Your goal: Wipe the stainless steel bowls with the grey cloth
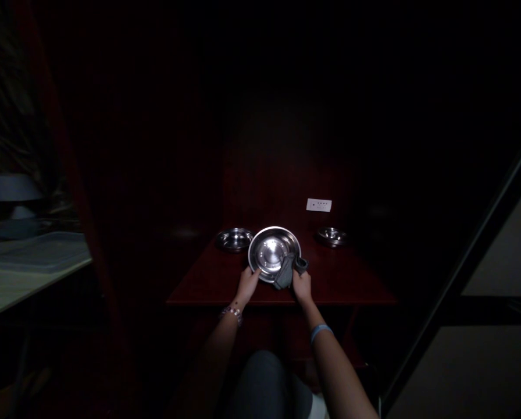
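Observation:
A shiny steel basin (271,249) is tilted up above the near part of the dark red table, its inside facing me. My left hand (247,283) grips its lower left rim, thumb over the edge. A grey cloth (285,271) hangs over the basin's lower right rim and touches its inside. My right hand (302,284) is closed on the cloth at that side; part of the fingers is hidden by the cloth and basin.
On the red table (343,285), a steel basin (234,239) stands back left and smaller steel bowls (331,235) back right. A white socket panel (318,205) is on the back wall. At far left, a pale table (34,276) bears a clear plastic lid or tray (46,250) and a lamp (14,189).

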Motion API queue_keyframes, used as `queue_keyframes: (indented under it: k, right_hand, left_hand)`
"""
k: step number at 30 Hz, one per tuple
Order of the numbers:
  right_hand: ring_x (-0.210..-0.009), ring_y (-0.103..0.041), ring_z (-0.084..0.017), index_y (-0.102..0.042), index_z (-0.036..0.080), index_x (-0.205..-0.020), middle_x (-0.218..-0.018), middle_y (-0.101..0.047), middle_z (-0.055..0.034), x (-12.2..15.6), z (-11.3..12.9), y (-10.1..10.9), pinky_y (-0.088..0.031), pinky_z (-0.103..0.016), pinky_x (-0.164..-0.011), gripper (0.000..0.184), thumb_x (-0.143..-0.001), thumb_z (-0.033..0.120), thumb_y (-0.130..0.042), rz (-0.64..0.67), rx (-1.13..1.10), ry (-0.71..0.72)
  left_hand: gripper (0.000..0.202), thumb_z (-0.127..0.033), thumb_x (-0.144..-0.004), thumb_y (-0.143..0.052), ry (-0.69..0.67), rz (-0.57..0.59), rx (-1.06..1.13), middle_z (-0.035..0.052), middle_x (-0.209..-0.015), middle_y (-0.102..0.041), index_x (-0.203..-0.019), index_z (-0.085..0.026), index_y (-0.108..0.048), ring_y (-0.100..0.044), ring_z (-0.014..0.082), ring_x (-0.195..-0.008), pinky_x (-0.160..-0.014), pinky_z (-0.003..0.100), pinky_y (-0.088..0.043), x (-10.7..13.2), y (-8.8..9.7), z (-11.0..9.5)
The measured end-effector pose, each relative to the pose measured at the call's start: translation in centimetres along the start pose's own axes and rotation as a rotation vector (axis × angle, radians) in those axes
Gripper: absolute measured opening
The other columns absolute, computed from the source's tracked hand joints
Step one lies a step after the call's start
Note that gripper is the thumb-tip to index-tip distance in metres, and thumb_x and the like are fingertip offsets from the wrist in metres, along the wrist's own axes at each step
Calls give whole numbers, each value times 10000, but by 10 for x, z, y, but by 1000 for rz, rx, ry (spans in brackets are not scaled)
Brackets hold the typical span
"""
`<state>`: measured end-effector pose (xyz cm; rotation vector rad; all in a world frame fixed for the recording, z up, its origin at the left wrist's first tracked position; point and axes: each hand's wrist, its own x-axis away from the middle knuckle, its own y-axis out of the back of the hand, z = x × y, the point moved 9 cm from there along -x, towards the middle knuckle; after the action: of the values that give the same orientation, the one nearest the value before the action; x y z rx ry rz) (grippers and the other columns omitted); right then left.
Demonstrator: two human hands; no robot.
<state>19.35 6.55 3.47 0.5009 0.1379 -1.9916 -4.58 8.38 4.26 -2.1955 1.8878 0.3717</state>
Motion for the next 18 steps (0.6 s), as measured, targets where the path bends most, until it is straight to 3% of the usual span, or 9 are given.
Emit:
queue_keyframes:
  k: [11, 18]
  right_hand:
    - [-559, -591, -196, -661, 184, -630, -510, -624, -36, 3, 4, -1, -466, -264, -540, 418, -785, 534, -494, 7, -41, -20]
    - [-505, -558, -166, -656, 153, -658, -505, -604, -18, 1, -4, -5, -435, -246, -509, 453, -793, 543, -470, 28, -57, -61]
  left_hand:
    - [352, -344, -759, -589, -41, 16, -52, 138, -1064, -750, -1001, -117, -706, -684, 292, -1030, -956, 424, -495, -1, -1, 0]
    - [359, -337, -760, -587, -40, 18, -50, 133, -1075, -748, -1021, -114, -691, -687, 283, -1030, -945, 420, -507, -2, -2, 1]
